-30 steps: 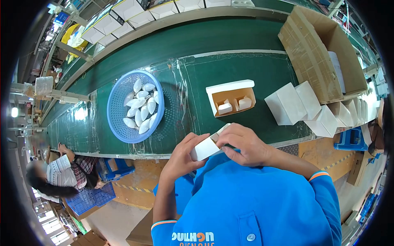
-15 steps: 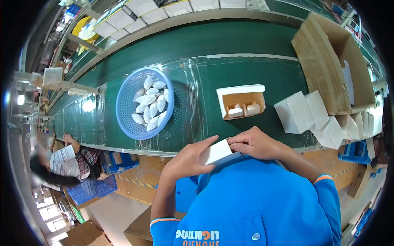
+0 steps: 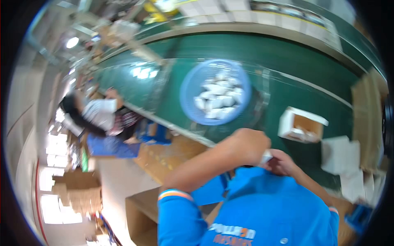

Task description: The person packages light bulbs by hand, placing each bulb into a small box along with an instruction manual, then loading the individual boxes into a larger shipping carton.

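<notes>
A small white box [image 3: 266, 157] is between my two hands, close to my chest, and mostly hidden by them. My left hand [image 3: 251, 144] is wrapped over it from the left, back of the hand up. On the other side, the fingers of my right hand [image 3: 283, 162] are curled against the box. Ahead on the green bench [image 3: 271, 123] stands an open white carton [image 3: 288, 124] with white pieces inside. Left of it sits a blue basket [image 3: 186, 98] of white candle-shaped bulbs [image 3: 219, 98]. Motion blur hides finger detail.
Several white boxes [image 3: 338, 156] stand at the right beside a large brown carton [image 3: 367, 123]. Another person [image 3: 102, 112] sits at the bench to the left. An open brown carton [image 3: 141, 209] is on the floor. White boxes [image 3: 266, 16] line the far shelf.
My view has turned left, so the bench contents appear farther right. My left hand has swung over the small white box, which is now mostly covered.
</notes>
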Demonstrator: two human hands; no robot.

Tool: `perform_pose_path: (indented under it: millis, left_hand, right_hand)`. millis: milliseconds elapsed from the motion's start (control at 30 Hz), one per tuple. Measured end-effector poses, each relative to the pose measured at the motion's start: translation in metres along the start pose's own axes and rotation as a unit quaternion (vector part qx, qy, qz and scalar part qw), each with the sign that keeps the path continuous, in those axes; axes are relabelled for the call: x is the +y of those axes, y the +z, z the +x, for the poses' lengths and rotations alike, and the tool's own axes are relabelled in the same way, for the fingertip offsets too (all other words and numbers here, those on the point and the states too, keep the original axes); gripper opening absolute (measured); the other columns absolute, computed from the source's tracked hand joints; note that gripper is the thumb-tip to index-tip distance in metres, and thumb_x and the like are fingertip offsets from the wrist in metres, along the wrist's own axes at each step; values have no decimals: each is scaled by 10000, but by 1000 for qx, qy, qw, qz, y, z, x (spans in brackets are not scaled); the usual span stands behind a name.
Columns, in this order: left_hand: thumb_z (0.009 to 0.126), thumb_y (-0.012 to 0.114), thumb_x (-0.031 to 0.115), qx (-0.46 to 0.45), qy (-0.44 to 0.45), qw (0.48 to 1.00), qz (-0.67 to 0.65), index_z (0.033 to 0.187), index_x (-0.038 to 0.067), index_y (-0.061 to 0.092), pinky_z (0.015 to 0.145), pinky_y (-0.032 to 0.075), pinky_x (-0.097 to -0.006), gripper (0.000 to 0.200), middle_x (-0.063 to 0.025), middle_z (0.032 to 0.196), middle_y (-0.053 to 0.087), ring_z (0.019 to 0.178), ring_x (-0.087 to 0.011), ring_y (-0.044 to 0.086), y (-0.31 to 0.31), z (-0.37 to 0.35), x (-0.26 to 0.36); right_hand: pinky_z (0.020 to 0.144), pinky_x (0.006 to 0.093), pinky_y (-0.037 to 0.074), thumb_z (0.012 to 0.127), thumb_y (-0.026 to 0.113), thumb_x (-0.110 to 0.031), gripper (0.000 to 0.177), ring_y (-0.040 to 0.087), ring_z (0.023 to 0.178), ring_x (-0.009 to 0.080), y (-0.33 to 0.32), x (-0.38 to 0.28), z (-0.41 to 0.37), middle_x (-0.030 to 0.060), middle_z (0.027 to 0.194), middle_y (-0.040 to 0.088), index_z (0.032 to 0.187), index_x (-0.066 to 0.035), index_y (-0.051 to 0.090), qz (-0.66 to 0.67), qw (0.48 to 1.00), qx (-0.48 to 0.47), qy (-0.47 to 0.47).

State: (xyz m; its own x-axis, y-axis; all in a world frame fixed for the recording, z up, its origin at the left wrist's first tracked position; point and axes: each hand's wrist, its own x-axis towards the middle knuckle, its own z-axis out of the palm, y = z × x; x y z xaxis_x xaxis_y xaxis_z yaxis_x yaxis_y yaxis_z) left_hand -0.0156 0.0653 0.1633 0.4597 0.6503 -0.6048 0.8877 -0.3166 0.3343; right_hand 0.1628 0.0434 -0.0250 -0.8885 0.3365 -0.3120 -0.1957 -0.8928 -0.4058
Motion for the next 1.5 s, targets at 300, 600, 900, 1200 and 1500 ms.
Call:
perform_pose_path:
  millis: [300,600,900,1200,1500]
  left_hand:
    - [638,659,213,12,-46,998,-41,767,7,660,653,509,-413,243,-176,749,646,739,-327,642,19,-25,-29]
    - [678,658,201,214,-42,929,-300,1078,31,538,791,451,-411,451,-192,944,604,923,-348,583,107,-77,-106]
    - [719,686,51,343,-21,727,-594,1273,-11,430,946,378,-288,613,-91,1161,541,1075,-155,506,163,-76,-110]
    - [680,678,44,378,71,713,-586,1210,66,527,885,407,-296,552,-70,1152,550,1052,-175,516,137,-50,-90]
    - [681,689,72,272,146,789,-532,1204,62,534,834,415,-285,545,-76,1113,555,996,-172,522,111,-23,-60]
  right_hand:
    - [634,286,454,909,483,-289,338,588,748,181,6,-2,21,102,928,608,1132,-37,504,-4,1000,7,-3]
    - [613,238,484,684,699,-206,522,578,766,110,61,-67,62,42,941,595,1144,-52,504,-307,930,153,-135]
    - [850,314,435,773,596,-76,538,522,1054,217,121,-98,92,116,1202,490,1287,-54,440,-635,707,95,-297]
    - [803,307,456,695,562,95,426,537,1005,238,130,-82,4,112,1172,523,1077,-87,619,-597,728,45,-335]
    - [867,396,430,671,611,45,396,465,1079,316,132,-76,-36,130,1208,500,1044,-89,617,-759,535,47,-369]
